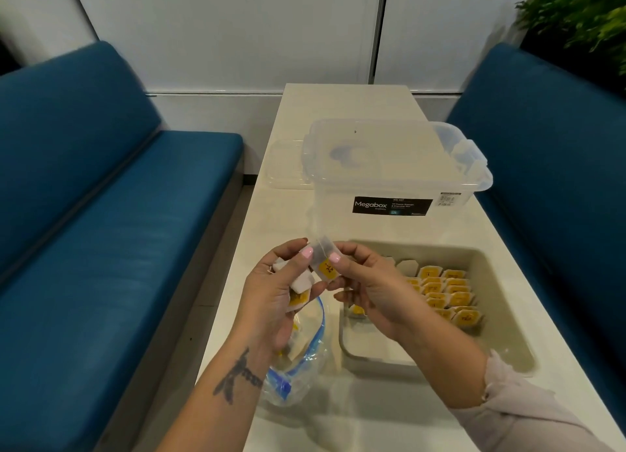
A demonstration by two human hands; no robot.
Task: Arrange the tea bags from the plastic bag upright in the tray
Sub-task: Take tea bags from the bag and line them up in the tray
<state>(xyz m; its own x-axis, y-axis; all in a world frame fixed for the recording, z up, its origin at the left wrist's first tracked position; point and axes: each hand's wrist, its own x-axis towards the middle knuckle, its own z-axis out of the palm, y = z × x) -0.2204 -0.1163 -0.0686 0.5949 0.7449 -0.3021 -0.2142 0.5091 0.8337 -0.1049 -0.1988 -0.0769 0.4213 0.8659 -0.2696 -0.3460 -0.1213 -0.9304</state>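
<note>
Here, my two hands meet above the near part of the white table (pixel 291 214), both pinching one tea bag (pixel 324 261) between them. My left hand (pixel 281 292) presses a thumb on its upper left edge and is otherwise curled around a small bunch of further bags (pixel 300 287); I can make out about three there, though they overlap and I cannot count them for sure. My right hand (pixel 364 289) grips the shared bag with thumb and forefinger at its right side, the other fingers loosely bent below.

The held bag is a small translucent white sachet with clipped corners and a yellow label bearing dark print that I cannot read. It is tilted, label end toward me.

Below my left wrist lies the clear plastic bag (pixel 298 363) with a blue zip strip, crumpled and open, with a few more sachets showing inside; their number is unclear.

To the right sits the beige tray (pixel 508 316), touching nothing else. In its far right part stand the sorted tea bags (pixel 443 294), upright in two close rows, roughly fourteen yellow labels visible, plus one more bag (pixel 356 311) by the tray's left wall, partly hidden by my right hand.

Beyond the tray is one clear storage box (pixel 389 180) with its lid on and a black label, and a second clear lid (pixel 288 163) lies flat to its left. A blue bench (pixel 101 197) flanks each side of the table.
</note>
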